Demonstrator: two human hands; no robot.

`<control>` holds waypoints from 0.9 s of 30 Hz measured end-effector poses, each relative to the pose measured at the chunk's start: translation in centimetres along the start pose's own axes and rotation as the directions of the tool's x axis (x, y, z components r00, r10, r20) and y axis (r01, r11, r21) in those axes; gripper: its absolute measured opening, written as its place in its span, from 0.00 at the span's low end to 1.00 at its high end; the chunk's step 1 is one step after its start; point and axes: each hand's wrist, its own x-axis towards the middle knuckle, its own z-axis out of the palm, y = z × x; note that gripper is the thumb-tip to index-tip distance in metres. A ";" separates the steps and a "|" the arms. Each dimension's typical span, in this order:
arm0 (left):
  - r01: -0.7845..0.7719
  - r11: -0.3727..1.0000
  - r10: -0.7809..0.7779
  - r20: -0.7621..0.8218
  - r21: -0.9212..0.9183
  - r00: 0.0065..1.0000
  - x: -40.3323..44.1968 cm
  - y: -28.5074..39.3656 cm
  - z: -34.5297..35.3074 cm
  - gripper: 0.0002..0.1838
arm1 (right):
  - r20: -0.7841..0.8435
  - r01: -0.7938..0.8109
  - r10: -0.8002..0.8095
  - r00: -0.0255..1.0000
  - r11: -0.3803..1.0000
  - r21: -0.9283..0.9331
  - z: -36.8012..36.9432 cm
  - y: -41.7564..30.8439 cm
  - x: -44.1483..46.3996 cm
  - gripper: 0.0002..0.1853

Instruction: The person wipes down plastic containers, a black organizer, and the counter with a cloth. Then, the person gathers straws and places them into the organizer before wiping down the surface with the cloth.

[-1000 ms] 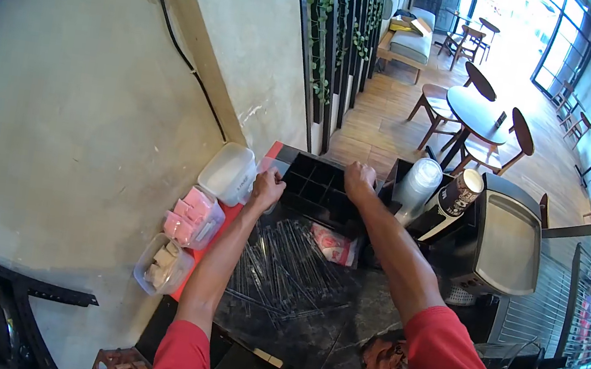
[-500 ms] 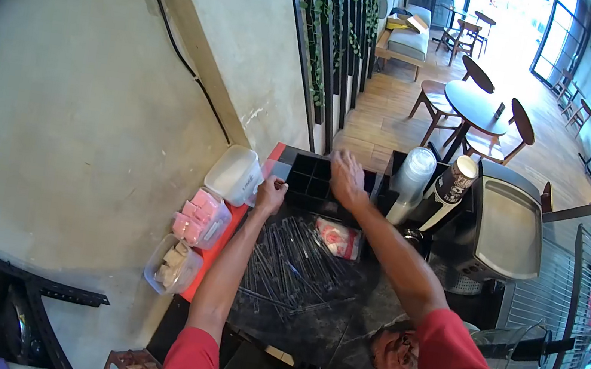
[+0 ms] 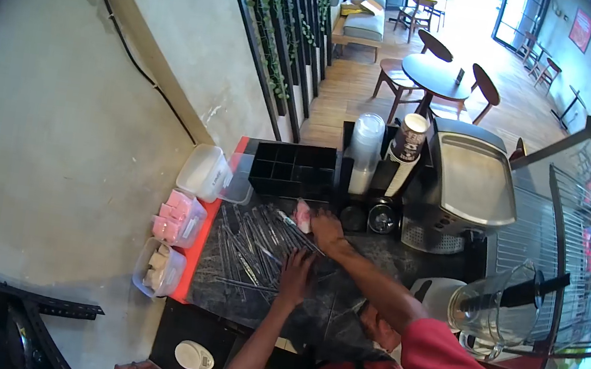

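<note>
A pile of thin black straws (image 3: 245, 245), seemingly in clear wrappers, lies loose on the dark countertop (image 3: 339, 304). My left hand (image 3: 295, 279) rests at the pile's right edge, fingers stretched forward and slightly apart over the straw ends. Just beyond it, my right hand (image 3: 327, 230) has its fingers around the right side of a pink and white packet (image 3: 302, 215), hiding part of it. Behind the packet stands a black divided organizer box (image 3: 291, 184), its compartments facing up.
Along the wall sit clear tubs with white contents (image 3: 200, 171), pink packets (image 3: 177, 217) and tan packets (image 3: 159, 269). Right of the organizer are stacked clear cups (image 3: 365, 149), paper cups (image 3: 408, 144), a grey-topped machine (image 3: 474, 179) and a blender jug (image 3: 512, 306).
Both hands have come back from the organizer, the left onto the straws and the right onto the packet. The packet has shifted left and toward the organizer. My view has turned right.
</note>
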 end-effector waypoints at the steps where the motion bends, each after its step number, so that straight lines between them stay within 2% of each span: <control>1: -0.027 0.991 0.020 0.057 0.127 0.998 -0.9 -0.1 0.1 0.27 | -0.051 0.006 -0.006 0.999 1.000 0.011 -1.0 -0.2 -0.5 0.12; 2: -0.036 0.991 0.029 0.059 0.128 0.998 -1.4 -0.7 0.3 0.27 | -0.057 -0.001 0.001 0.998 1.000 0.010 -2.9 -0.6 -1.3 0.12; 4: -0.065 0.996 0.059 0.093 0.068 0.994 -2.1 -2.1 0.3 0.29 | -0.120 -0.043 0.077 0.990 0.964 0.262 -7.3 -1.3 -3.6 0.13; 5: -0.115 0.989 0.112 0.039 0.090 0.993 -1.7 -0.9 -1.1 0.29 | -0.118 -0.047 0.079 0.990 0.965 0.257 -9.3 -1.3 -5.2 0.13; 6: -0.116 0.990 0.114 0.039 0.082 0.993 -1.8 -0.9 -1.1 0.29 | -0.038 -0.132 0.155 0.987 0.928 0.347 -11.2 -1.1 -7.0 0.15; 7: -0.034 0.994 0.034 -0.011 -0.101 0.999 -1.9 -1.1 -0.8 0.27 | 0.046 -0.220 0.222 0.974 0.876 0.429 -12.3 -0.5 -8.7 0.17; 8: 0.041 0.959 -0.055 -0.043 -0.281 0.998 -1.6 -0.2 -1.5 0.25 | 0.142 -0.272 0.232 0.962 0.831 0.485 -12.6 0.6 -10.5 0.17; 9: 0.111 0.929 -0.152 -0.093 -0.352 0.984 -1.7 1.3 -1.7 0.21 | 0.235 -0.327 0.235 0.943 0.779 0.535 -12.9 1.6 -12.2 0.18; 10: 0.105 0.931 -0.145 -0.090 -0.350 0.985 -1.8 3.0 -1.3 0.21 | 0.272 -0.328 0.201 0.941 0.736 0.592 -14.4 1.5 -13.5 0.19; 11: 0.378 0.562 -0.396 0.161 -0.736 0.904 -1.9 4.6 -0.4 0.19 | 0.216 -0.278 0.182 0.959 0.741 0.612 -12.2 2.0 -15.5 0.19; 12: 0.548 -0.006 -0.456 0.489 -0.837 0.743 -2.1 6.0 0.3 0.18 | 0.161 -0.227 0.161 0.974 0.745 0.627 -9.9 2.3 -17.3 0.20; 13: 0.716 0.046 -0.454 0.624 -0.697 0.637 -1.8 7.2 0.4 0.14 | 0.272 -0.218 0.040 0.961 0.711 0.668 -12.3 1.3 -18.4 0.19; 15: 0.607 0.091 -0.387 0.534 -0.790 0.752 -3.5 5.0 6.4 0.22 | 0.333 -0.192 0.010 0.943 0.833 0.519 -13.0 0.5 -21.2 0.20; 16: 0.550 0.042 -0.459 0.473 -0.834 0.752 -3.0 8.0 4.3 0.23 | 0.236 -0.192 0.089 0.968 0.868 0.457 -12.3 1.1 -23.0 0.27; 17: 0.547 0.040 -0.453 0.473 -0.836 0.756 -3.0 7.7 4.9 0.23 | 0.234 -0.192 0.092 0.968 0.871 0.452 -11.1 1.5 -24.1 0.27; 19: 0.420 0.295 -0.360 0.307 -0.858 0.881 -3.1 8.3 5.1 0.21 | 0.180 -0.421 0.427 0.886 0.578 0.700 -10.8 1.8 -25.1 0.36; 20: 0.413 0.229 -0.342 0.325 -0.881 0.882 -3.3 8.9 5.6 0.21 | 0.446 -0.557 0.348 0.825 0.361 0.748 -10.9 2.5 -26.0 0.38; 21: 0.416 0.226 -0.342 0.328 -0.881 0.880 -2.8 9.8 4.9 0.21 | 0.448 -0.560 0.350 0.823 0.360 0.746 -12.0 2.2 -26.1 0.38; 22: 0.417 0.321 -0.307 0.323 -0.850 0.895 -2.3 10.5 4.3 0.21 | 0.525 -0.563 0.303 0.795 0.046 0.825 -12.8 1.8 -26.0 0.33; 23: 0.408 0.414 -0.271 0.318 -0.814 0.909 -2.0 10.7 4.2 0.21 | 0.582 -0.523 0.232 0.779 -0.272 0.808 -13.2 1.7 -26.0 0.29; 24: 0.419 0.412 -0.245 0.345 -0.809 0.906 -1.7 8.1 6.8 0.20 | 0.577 -0.520 0.232 0.783 -0.267 0.812 -12.7 2.3 -25.8 0.29; 26: 0.341 0.588 -0.308 0.186 -0.733 0.933 1.0 9.7 5.4 0.20 | 0.548 -0.368 0.456 0.701 -0.427 0.826 -11.7 3.6 -25.1 0.23; 27: 0.301 0.719 -0.298 0.113 -0.626 0.948 3.0 10.0 5.2 0.17 | 0.474 -0.337 0.474 0.742 -0.347 0.875 -12.0 4.4 -24.7 0.19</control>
